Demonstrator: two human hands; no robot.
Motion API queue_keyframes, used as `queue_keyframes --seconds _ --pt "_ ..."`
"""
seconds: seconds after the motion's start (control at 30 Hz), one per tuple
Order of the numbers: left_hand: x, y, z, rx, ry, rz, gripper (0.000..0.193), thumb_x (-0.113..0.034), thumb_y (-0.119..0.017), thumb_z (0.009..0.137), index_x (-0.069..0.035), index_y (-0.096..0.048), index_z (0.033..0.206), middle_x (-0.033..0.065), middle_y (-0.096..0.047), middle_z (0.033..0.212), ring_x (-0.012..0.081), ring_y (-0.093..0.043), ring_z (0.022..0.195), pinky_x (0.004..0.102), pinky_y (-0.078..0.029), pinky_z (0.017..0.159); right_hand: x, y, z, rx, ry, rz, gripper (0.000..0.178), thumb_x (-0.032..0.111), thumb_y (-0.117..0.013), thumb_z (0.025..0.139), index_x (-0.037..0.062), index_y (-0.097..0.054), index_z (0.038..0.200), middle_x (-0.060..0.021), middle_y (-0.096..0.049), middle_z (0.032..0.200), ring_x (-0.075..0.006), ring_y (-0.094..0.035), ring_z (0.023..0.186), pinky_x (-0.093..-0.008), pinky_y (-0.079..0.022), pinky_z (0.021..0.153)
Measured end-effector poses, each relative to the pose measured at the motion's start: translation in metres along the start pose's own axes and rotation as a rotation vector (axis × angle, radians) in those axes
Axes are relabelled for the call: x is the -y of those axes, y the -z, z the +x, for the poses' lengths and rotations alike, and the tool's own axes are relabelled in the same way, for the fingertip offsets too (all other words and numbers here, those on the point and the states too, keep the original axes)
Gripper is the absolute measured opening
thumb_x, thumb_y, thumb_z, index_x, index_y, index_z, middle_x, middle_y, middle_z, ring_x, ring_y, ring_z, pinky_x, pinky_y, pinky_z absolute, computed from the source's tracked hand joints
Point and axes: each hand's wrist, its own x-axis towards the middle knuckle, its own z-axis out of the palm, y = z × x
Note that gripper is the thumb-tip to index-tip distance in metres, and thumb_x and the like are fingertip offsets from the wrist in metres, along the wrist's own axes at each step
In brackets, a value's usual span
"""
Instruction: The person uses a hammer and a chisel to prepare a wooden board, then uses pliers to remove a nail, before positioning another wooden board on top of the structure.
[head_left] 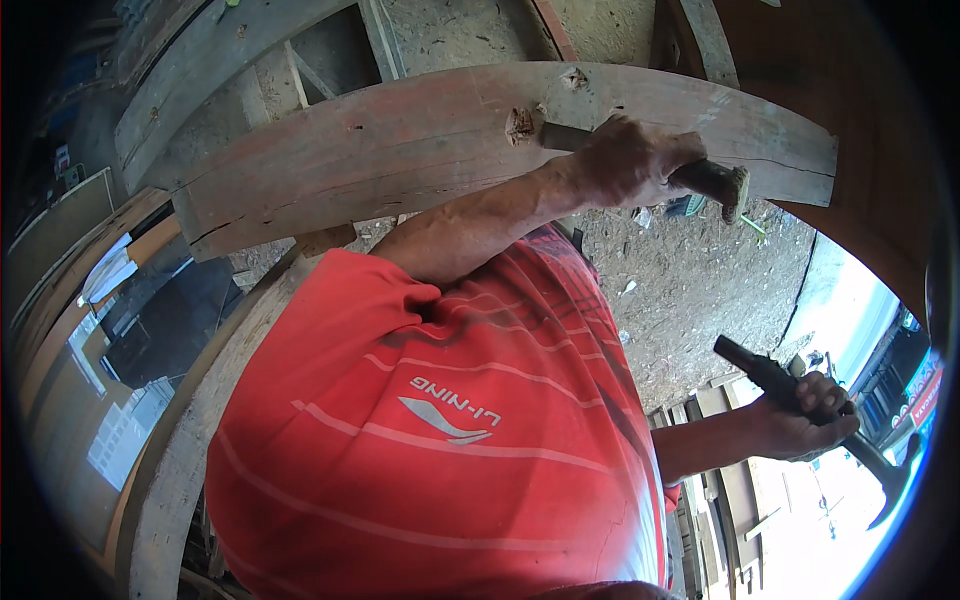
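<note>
A long, weathered wooden beam (350, 155) lies across in front of me, with cracks and a reddish tint. My left hand (640, 160) is wrapped round a chisel (712, 182) held nearly flat over the beam. The chisel's blade points left, its tip beside a rough hole (520, 127) cut in the wood. Its frayed handle end sticks out to the right of the hand. Off to the right, away from the beam, my right hand (812, 415) grips a claw hammer (870, 455) by its dark handle. The hammer's head points outward, near the bright rim of the view.
Another hole (574, 78) shows in the beam's far edge. More timber (235, 45) stands beyond it. A dark flat panel (170, 320) and stacked boards are at left. Ground strewn with chips (690, 290) lies beyond the beam, and planks (735, 510) lie at lower right.
</note>
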Motion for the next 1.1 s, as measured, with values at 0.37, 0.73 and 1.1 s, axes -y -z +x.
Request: queue_keyframes --seconds 0.37,0.73,1.1 --pt "0.001 0.003 0.0 0.006 0.002 0.039 0.035 -0.021 -0.086 0.075 -0.013 -0.062 0.099 0.007 -0.067 0.083 0.0273 -0.072 0.074 0.041 -0.058 0.063 -0.048 0.012 -0.067 0.505 -0.335 -0.328 0.033 0.036 -0.058 0.104 0.0036 -0.055 0.098 0.0023 -0.048 0.062 -0.0056 -0.045 0.042 -0.0216 -0.033 0.035" --pt "0.006 -0.012 -0.015 0.061 -0.026 0.06 0.033 -0.026 -0.082 0.079 -0.015 -0.062 0.103 0.0066 -0.069 0.081 0.0292 -0.072 0.074 0.0426 -0.057 0.061 -0.078 0.02 -0.108 0.781 -0.596 -0.504 0.019 0.021 -0.059 0.104 0.0042 -0.055 0.097 0.001 -0.048 0.065 -0.0058 -0.043 0.051 -0.0235 -0.036 0.046" --pt "0.004 -0.002 -0.009 0.068 -0.014 0.086 0.03 -0.029 -0.08 0.081 -0.014 -0.063 0.101 0.0064 -0.07 0.086 0.0282 -0.073 0.079 0.0425 -0.058 0.065 -0.062 0.014 -0.068 0.158 -0.195 0.025 0.034 0.019 -0.053 0.102 0.0099 -0.045 0.07 -0.0001 -0.046 0.061 -0.0099 -0.044 0.048 -0.0245 -0.036 0.043"
